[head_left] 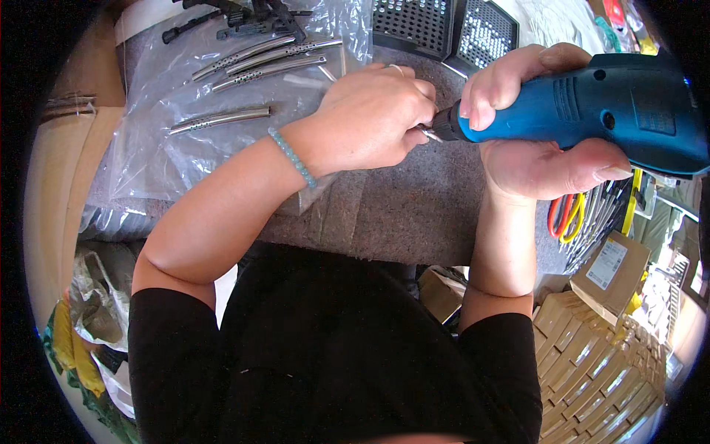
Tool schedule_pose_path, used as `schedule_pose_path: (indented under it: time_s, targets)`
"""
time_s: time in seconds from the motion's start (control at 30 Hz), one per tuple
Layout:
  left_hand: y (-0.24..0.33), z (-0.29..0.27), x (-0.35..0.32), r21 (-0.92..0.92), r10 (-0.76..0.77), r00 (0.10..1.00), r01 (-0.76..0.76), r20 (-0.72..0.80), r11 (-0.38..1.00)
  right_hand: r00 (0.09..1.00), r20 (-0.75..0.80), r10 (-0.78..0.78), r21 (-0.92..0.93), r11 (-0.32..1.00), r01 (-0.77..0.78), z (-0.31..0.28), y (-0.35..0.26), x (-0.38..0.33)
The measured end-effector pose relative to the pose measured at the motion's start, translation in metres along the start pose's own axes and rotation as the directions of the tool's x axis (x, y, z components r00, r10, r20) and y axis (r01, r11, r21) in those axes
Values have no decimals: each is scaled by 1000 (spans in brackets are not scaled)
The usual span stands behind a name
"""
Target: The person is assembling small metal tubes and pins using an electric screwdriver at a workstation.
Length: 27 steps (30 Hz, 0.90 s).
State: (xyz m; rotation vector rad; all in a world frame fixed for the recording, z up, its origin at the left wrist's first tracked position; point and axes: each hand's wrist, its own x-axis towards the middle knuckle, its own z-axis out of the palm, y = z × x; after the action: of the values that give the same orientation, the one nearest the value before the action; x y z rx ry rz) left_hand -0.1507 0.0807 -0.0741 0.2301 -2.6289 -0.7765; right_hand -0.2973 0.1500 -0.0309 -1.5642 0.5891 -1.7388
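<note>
Head view: right hand (540, 159) grips the blue power driver (614, 111) above the grey worktop (414, 207); left hand's (370, 118) fingers pinch something small at its tip. Steady, straight alignment seems best.

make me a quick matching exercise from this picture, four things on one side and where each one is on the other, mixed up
Things:
1. blue power drill
2. perforated metal tubes
3. bead bracelet
4. small cardboard boxes

Places:
A. on the left wrist
B. stacked low at the right, beside the table
C. gripped in the right hand
D. lying on clear plastic bags at the far left of the grey mat

Pairs: 1-C, 2-D, 3-A, 4-B

The left hand is closed around something small at the drill's tip; what it is cannot be made out.
</note>
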Motion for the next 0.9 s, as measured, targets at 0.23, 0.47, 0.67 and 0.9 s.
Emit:
schedule_pose_path:
  time_s: [0.23, 0.47, 0.67, 0.9]
  targets:
    - [1, -2, 2, -5, 8, 1000, -8, -10, 1000, 996, -90, 0, 27, 1000, 2, 16, 3, -4]
    - [2, -2, -3, -41, -4, 1000, 4, 4, 999, 931, -363, -38, -2, 999, 40, 10, -18, 32]
    - [1, -3, -5, 4, 57, 998, -57, 3, 998, 870, -442, -219, -461, 887, -11, -15, 18, 95]
    - [1, -3, -6, -5, 62, 998, -62, -2, 998, 805, -551, -220, -419, 907, -39, 22, 45, 111]
